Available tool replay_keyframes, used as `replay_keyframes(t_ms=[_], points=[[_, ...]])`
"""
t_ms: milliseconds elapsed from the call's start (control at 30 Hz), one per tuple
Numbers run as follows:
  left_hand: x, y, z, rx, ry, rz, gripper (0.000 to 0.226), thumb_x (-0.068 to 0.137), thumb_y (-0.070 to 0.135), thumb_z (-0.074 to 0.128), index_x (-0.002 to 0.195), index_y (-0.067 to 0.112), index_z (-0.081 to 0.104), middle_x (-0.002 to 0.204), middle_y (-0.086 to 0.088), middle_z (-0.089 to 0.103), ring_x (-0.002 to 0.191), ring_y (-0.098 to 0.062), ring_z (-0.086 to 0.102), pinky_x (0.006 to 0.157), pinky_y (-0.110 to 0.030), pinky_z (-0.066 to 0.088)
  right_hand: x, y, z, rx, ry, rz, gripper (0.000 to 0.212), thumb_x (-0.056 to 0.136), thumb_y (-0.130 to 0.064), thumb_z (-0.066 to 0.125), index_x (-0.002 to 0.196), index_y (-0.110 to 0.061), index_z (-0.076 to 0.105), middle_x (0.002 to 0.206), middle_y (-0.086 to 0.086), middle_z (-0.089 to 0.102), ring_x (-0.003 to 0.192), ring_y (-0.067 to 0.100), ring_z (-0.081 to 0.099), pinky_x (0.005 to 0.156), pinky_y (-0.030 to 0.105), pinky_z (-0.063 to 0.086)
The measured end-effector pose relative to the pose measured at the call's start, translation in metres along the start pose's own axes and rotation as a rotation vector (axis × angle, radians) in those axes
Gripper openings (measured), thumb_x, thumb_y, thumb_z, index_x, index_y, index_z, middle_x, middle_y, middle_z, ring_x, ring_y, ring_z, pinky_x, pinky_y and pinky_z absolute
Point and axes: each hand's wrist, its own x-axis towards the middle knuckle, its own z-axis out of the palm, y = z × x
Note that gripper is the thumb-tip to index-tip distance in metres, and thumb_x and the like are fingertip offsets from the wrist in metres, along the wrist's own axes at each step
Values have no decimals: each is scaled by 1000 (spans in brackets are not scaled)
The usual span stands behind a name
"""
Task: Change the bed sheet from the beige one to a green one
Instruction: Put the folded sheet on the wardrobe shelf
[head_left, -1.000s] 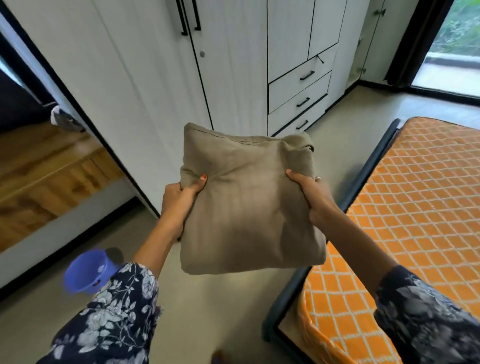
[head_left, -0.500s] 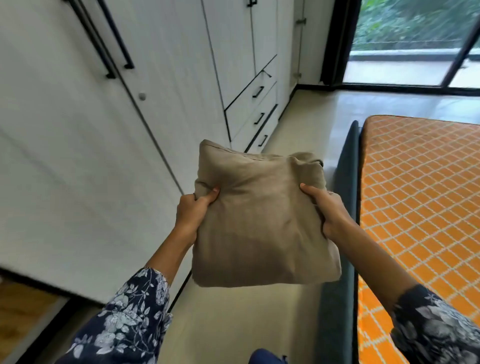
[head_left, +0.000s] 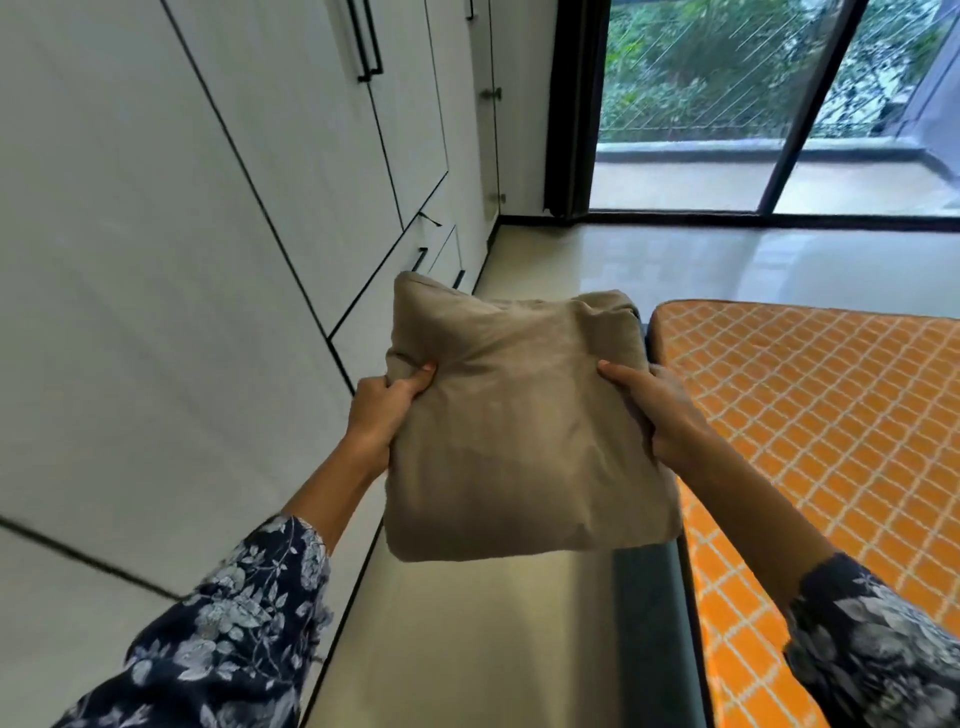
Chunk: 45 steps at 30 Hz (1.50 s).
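A folded beige bed sheet (head_left: 519, 436) is held out in front of me at chest height. My left hand (head_left: 382, 410) grips its left edge, thumb on top. Along its right edge my right hand (head_left: 660, 410) grips it the same way. To the right lies the bare orange mattress (head_left: 831, 415) with a white lattice pattern, in a dark bed frame (head_left: 649, 613). No green sheet is in view.
A white wardrobe (head_left: 208, 260) with black handles and drawers runs along the left. A narrow strip of pale floor (head_left: 467, 623) lies between wardrobe and bed. Straight ahead are glass sliding doors (head_left: 753, 104) onto a balcony with greenery beyond.
My view has swung right, from the wardrobe and open doorway toward the glass doors. The blue bucket and wooden floor have left the frame. Both hands keep their grip on the folded sheet.
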Motion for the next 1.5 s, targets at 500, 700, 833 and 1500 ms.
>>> replay_keyframes(t_ms=[500, 700, 833, 1500], points=[[358, 176, 155, -1, -114, 122, 52, 79, 45, 71, 95, -4, 66, 93, -22, 69, 91, -37, 65, 83, -48, 53, 343, -194, 17, 0, 120, -151, 50, 77, -31, 78, 117, -11, 56, 108, 8, 66, 96, 23, 64, 80, 35, 54], [480, 245, 256, 93, -159, 202, 47, 80, 53, 67, 83, 6, 68, 84, -16, 69, 85, -34, 65, 82, -48, 53, 474, -252, -15, -3, 202, -144, 60, 80, -37, 75, 129, -13, 50, 119, 8, 61, 106, 28, 60, 98, 48, 49], [564, 288, 336, 123, -183, 252, 54, 71, 65, 65, 80, 12, 68, 82, -11, 69, 82, -32, 65, 83, -50, 54, 578, -297, -45, -5, 239, -163, 61, 79, -38, 75, 129, -13, 50, 119, 10, 62, 105, 29, 61, 97, 50, 48], [1035, 490, 497, 47, 45, 176, 61, 75, 64, 66, 89, 5, 67, 88, -13, 69, 83, -33, 64, 80, -45, 55, 1077, -574, 26, -128, 62, -281, 61, 76, -17, 74, 134, -17, 53, 120, 7, 62, 102, 26, 61, 94, 42, 51]])
